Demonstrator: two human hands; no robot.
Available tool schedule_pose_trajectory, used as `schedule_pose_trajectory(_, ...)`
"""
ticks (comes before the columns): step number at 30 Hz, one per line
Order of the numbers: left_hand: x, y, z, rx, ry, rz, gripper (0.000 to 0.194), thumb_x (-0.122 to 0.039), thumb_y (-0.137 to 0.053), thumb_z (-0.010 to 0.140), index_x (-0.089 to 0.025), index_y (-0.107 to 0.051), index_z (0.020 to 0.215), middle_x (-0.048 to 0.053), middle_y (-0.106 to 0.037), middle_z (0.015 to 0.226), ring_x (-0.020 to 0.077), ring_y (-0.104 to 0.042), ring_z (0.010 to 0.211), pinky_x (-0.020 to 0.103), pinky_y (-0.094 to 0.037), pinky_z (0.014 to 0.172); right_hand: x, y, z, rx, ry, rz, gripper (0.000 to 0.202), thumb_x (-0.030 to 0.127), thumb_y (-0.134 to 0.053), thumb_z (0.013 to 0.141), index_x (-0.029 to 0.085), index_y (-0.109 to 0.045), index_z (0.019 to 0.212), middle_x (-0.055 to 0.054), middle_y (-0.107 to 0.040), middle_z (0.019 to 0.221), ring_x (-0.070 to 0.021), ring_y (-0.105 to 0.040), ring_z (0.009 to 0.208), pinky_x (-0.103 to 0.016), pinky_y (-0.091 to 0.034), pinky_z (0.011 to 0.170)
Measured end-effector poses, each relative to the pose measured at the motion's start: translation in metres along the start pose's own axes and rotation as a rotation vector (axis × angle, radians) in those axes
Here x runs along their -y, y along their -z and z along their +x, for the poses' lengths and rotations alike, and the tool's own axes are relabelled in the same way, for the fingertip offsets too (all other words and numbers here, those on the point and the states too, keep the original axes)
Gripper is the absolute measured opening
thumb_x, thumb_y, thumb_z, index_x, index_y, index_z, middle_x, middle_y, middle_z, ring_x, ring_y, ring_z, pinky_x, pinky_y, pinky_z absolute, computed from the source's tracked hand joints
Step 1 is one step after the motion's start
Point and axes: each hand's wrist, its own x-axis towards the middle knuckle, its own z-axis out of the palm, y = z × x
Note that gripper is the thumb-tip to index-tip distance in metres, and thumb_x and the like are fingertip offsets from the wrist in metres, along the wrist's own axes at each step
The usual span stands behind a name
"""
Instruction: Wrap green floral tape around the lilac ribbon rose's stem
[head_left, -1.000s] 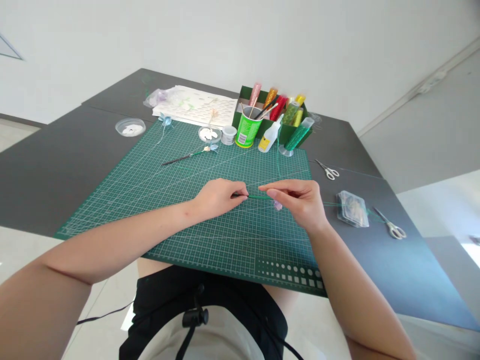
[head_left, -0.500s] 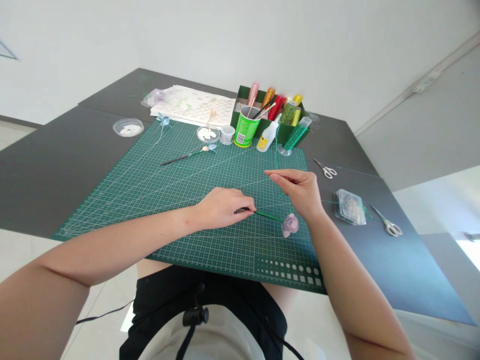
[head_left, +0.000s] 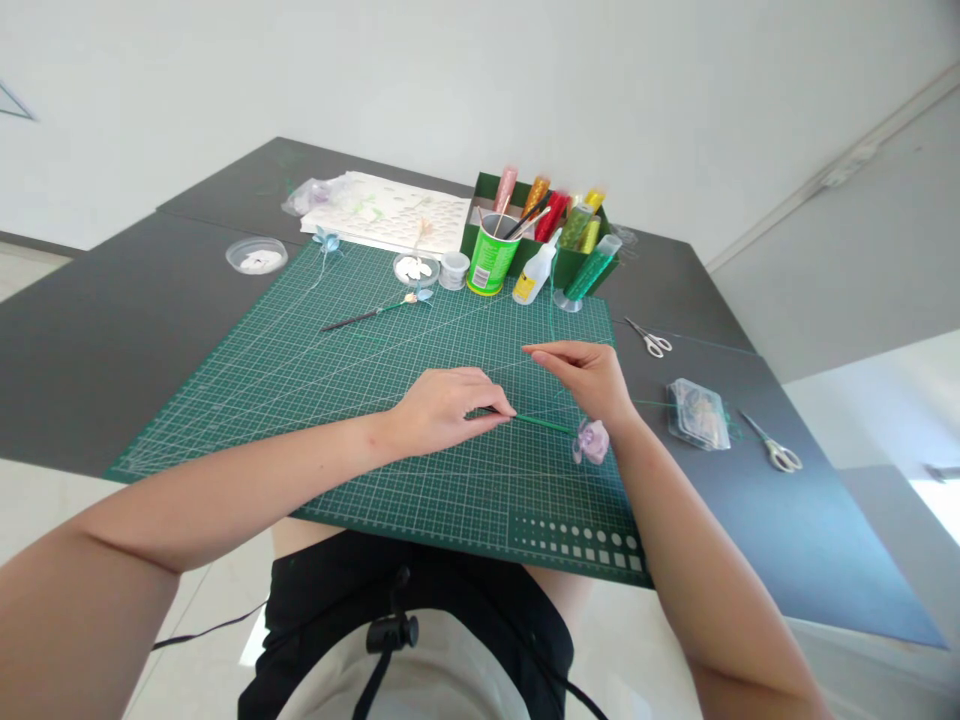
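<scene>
My left hand [head_left: 457, 408] is closed in a pinch round the stem of an artificial flower, low over the green cutting mat. The stem [head_left: 544, 423] is wrapped in green and points right, ending in a pale purple flower head [head_left: 592, 442] near my right wrist. My right hand [head_left: 581, 375] is above the stem, thumb and fingertips pressed together and pointing left. What those fingertips pinch is too fine to make out. A thin green thread [head_left: 552, 318] runs down behind this hand from the spool side.
The cutting mat [head_left: 360, 380] covers the table's middle. At its back stand a green can of tools [head_left: 491, 265], a glue bottle [head_left: 534, 272], a box of coloured rolls [head_left: 517, 265] and petal dishes [head_left: 415, 281]. Scissors [head_left: 782, 457] and a clear box [head_left: 697, 415] lie right.
The flower has shifted slightly right and turned about its stem. My right hand has moved a little left, still pinched. My left fingers have rolled on the stem.
</scene>
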Motion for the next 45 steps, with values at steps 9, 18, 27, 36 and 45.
schedule_pose_trajectory(9,-0.005,0.006,0.007,-0.254,0.228,-0.171,0.004,-0.026,-0.075,0.090,-0.023,-0.078,0.091,0.000,-0.079,0.088,0.0153,-0.071,0.079,0.027,-0.053,0.071,-0.018,-0.001,0.004,0.188,-0.081,-0.016,0.033,0.049,-0.077,0.081,0.020,-0.086,0.093,-0.003,-0.064,0.060,-0.0126,-0.042,0.053,-0.027,-0.027,0.050)
schedule_pose_trajectory(18,0.014,0.009,0.013,-0.379,0.420,-0.274,0.019,-0.033,-0.073,0.091,-0.021,-0.079,0.105,0.004,-0.081,0.098,0.0187,-0.074,0.088,0.029,-0.054,0.074,-0.009,-0.002,-0.001,0.460,-0.071,-0.088,0.030,0.044,-0.072,0.088,0.018,-0.086,0.097,0.005,-0.043,0.048,-0.0087,-0.026,0.048,-0.026,-0.016,0.047)
schedule_pose_trajectory(27,0.024,0.009,0.014,-0.395,0.495,-0.291,0.014,-0.024,-0.073,0.090,-0.017,-0.079,0.101,0.003,-0.081,0.093,0.0174,-0.074,0.085,0.031,-0.057,0.083,-0.003,0.010,0.000,0.676,-0.109,-0.129,0.032,0.047,-0.073,0.086,0.019,-0.086,0.093,-0.004,-0.076,0.074,-0.0138,-0.055,0.059,-0.027,-0.037,0.054)
schedule_pose_trajectory(36,0.024,0.012,0.017,-0.391,0.560,-0.216,0.012,-0.021,-0.073,0.090,-0.018,-0.079,0.100,0.003,-0.081,0.092,0.0183,-0.074,0.086,0.032,-0.057,0.085,0.014,0.019,-0.002,0.901,-0.136,-0.075,0.028,0.043,-0.076,0.086,0.020,-0.086,0.097,-0.007,-0.082,0.094,-0.0213,-0.072,0.084,-0.030,-0.052,0.075)
schedule_pose_trajectory(45,0.017,0.007,0.011,-0.114,0.490,-0.055,0.011,-0.023,-0.072,0.093,-0.021,-0.081,0.097,0.000,-0.081,0.088,0.0180,-0.073,0.080,0.030,-0.050,0.072,0.038,0.025,-0.011,0.766,0.080,0.227,0.013,0.030,-0.083,0.085,0.020,-0.087,0.091,-0.005,-0.077,0.071,-0.0123,-0.060,0.055,-0.025,-0.046,0.053)
